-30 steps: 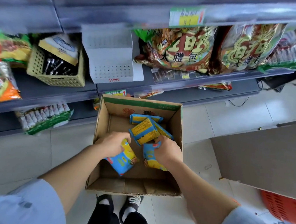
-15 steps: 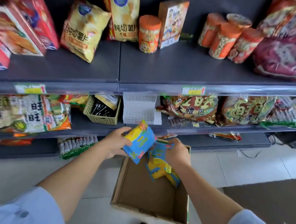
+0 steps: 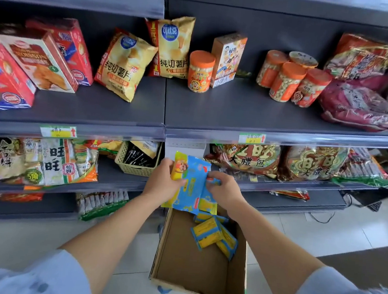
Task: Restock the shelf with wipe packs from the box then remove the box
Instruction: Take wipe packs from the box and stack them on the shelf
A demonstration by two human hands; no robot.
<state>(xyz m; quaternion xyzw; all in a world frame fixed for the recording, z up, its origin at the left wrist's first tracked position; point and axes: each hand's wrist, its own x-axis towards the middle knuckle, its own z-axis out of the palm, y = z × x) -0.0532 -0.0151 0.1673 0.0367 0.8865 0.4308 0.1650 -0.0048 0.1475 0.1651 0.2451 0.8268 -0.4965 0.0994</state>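
1. Glossy, flat wipe packs (image 3: 191, 185) in blue and yellow plastic are held upright between two bare hands, in front of the shelving and above the far end of the box (image 3: 190, 266).
2. The left hand (image 3: 163, 182) grips the front pack by its left edge, with the thumb across the printed face. The right hand (image 3: 225, 191) curls its fingers round the right edge, where a second pack shows behind the first.
3. Pale blue sleeves (image 3: 30, 280) cover both upper arms; the forearms are bare.
4. The shelving is smooth dark grey metal. Its upper shelf (image 3: 240, 111) carries a green and yellow price label (image 3: 251, 138) on the front lip.
5. The floor (image 3: 322, 234) is pale, shiny tile.
6. The open, plain brown cardboard box stands on the floor below the hands. More loose packs (image 3: 212, 235), rectangular and yellow-faced with blue edges, lie heaped against its far right corner, and the rest of its bottom is bare card.
7. A yellow lattice basket (image 3: 136, 164) on the lower shelf holds dark sachets, just left of the raised packs.
8. On the upper shelf stand red cartons (image 3: 41, 59), crinkled yellow crisp bags (image 3: 125, 65) and round clear jars (image 3: 200, 72) with orange lids.
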